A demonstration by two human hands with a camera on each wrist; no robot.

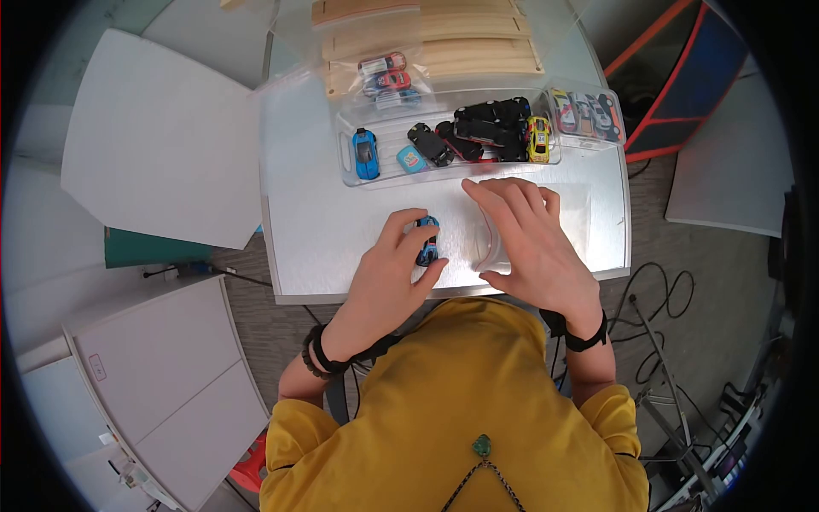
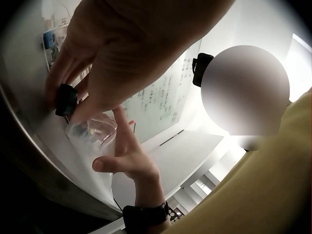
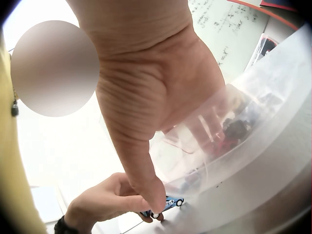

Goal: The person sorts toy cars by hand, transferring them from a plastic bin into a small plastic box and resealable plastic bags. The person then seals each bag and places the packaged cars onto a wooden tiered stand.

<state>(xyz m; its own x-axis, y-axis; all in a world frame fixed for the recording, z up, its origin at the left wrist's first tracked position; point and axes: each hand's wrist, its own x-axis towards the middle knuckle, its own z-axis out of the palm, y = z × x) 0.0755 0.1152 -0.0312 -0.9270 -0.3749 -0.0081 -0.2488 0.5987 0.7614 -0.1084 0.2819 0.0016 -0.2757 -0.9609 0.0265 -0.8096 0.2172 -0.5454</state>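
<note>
A small blue toy car (image 1: 429,243) stands on the silver tabletop (image 1: 316,213), held between the thumb and fingers of my left hand (image 1: 388,269). In the left wrist view the same car looks dark between the fingertips. To its right, my right hand (image 1: 542,256) hovers over a clear plastic bag (image 1: 578,213) with a reddish seal line, thumb spread away from the gently bent fingers. The right wrist view shows the clear film (image 3: 258,131) overlapping those fingers.
Behind the hands stands a long clear tray (image 1: 388,141) holding a blue car (image 1: 365,154), a yellow car (image 1: 537,139) and several dark ones. A smaller clear box (image 1: 616,141) of cars adjoins it. A bagged group of cars (image 1: 388,81) and wooden boards (image 1: 469,55) lie farther back.
</note>
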